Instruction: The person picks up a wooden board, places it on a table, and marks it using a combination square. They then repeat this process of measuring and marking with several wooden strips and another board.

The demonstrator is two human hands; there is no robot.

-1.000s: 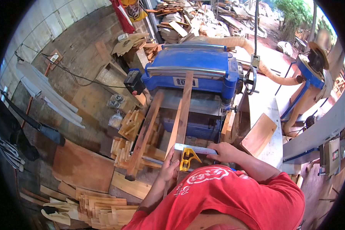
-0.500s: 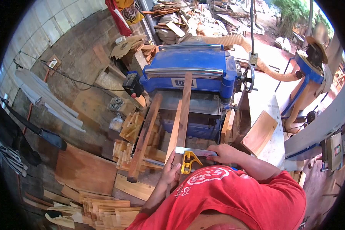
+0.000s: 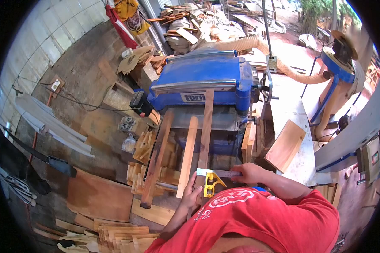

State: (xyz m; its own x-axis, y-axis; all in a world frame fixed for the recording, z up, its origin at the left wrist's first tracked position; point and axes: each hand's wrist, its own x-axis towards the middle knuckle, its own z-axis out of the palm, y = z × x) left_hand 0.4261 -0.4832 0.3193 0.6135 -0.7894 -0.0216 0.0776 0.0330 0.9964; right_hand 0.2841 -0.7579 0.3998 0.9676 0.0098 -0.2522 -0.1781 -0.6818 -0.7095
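Note:
A long brown board points away from me toward the blue planer, its near end gripped by my left hand. My right hand is closed on the blade end of a combination square with a yellow head. The square's metal blade lies across the board near my left fingers. Just left of that board is a lighter board, and farther left a dark board slants toward the planer.
Stacked wood pieces lie at the lower left, near a plywood sheet. A wide plank rests on a pale surface at right. A ribbed hose runs behind the planer to a blue-framed machine.
The view has shifted slightly, so the planer sits a little left. More of the lighter board shows, apart from the held board. Both hands keep their hold.

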